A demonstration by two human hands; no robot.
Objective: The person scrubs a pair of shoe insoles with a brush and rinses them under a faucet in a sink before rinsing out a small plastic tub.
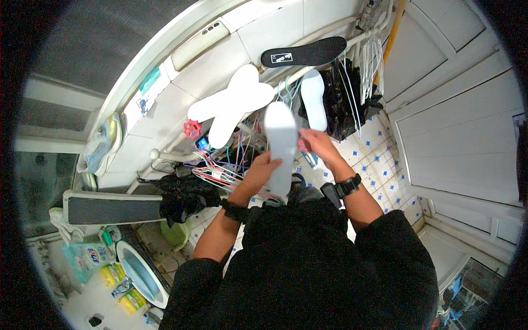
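Both hands grip one white insole: left hand at its near end, right hand at its far-right edge. Four insoles already rest against the far wall.

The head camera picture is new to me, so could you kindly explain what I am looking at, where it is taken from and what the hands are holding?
There is no machine here: a person wears a wide fisheye camera on the head, looking down, so straight edges bend near the rim. The dark mass at the bottom is the person's own clothing, with both forearms rising from it. The left hand and the right hand together hold a white insole; the left grips its lower part, the right fingers pinch its edge. Beyond them, more white insoles and a black insole rest on pipes along the tiled wall, near a red valve wheel and white hangers. Below lies a tiled floor.
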